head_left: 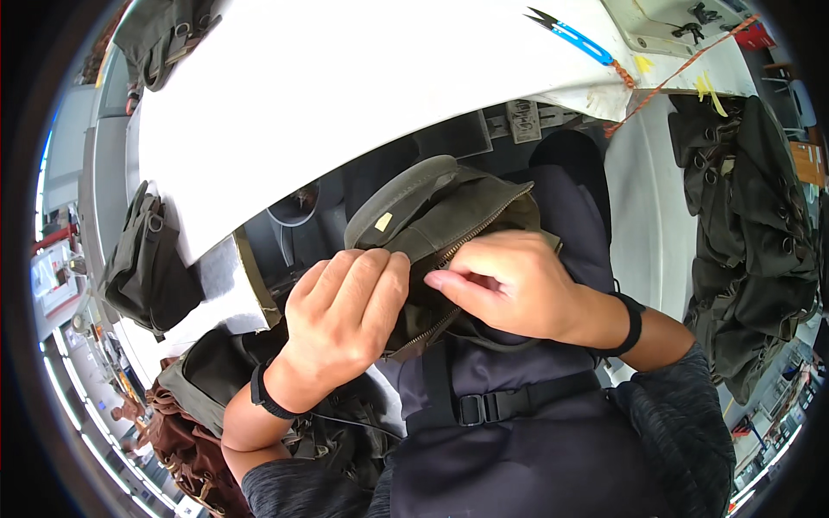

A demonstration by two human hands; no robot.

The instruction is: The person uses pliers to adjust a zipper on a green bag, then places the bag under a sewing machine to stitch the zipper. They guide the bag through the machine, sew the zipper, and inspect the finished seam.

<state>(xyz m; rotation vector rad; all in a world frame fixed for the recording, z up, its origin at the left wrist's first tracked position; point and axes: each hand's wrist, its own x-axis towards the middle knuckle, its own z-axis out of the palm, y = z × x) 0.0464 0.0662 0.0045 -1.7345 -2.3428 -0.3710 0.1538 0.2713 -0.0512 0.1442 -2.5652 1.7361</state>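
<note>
Where the counter ends at left, I see a dark bag. The left hand, fingers bent, touches an open green bag below the counter's front edge; the right hand, fingers curled, covers part of its zipper. I cannot confirm either grip. Blue snips lie toward the counter's right edge.

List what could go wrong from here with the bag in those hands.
1. The right hand works at the open zipper, so its teeth might scratch skin or catch fabric.
2. The olive bag seems to sit on the lap, off the table, so it could slip if both hands let go.
3. The blue-handled snips lie with bare blades on the table, and could nick anyone who reaches there without looking.
</note>
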